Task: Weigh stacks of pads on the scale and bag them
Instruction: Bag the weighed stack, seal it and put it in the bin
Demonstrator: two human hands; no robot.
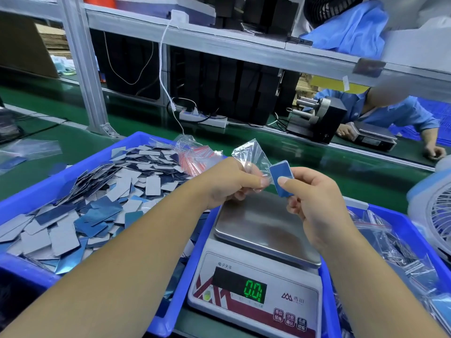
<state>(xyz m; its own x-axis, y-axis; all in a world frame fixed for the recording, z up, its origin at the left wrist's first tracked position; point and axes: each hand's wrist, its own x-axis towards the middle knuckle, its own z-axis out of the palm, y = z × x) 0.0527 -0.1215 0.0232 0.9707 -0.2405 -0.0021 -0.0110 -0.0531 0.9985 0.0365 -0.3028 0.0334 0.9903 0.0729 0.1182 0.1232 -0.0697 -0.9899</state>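
My right hand (314, 206) pinches a small stack of blue pads (280, 175) between thumb and fingers, above the scale. My left hand (229, 181) holds a small clear zip bag (249, 152) by its lower part, right beside the stack. The stack's corner touches the bag's edge. The scale (258, 269) stands below both hands with a bare steel pan (263, 225), and its green display reads 0.0. A blue tray (31, 198) at the left holds several loose blue and grey pads (97, 198).
A bundle of clear zip bags with red strips (195, 154) lies at the left tray's far corner. A blue tray (410, 230) at the right holds filled bags. A white fan (436, 211) stands far right. Across the green belt a person in blue (395, 118) works at another scale.
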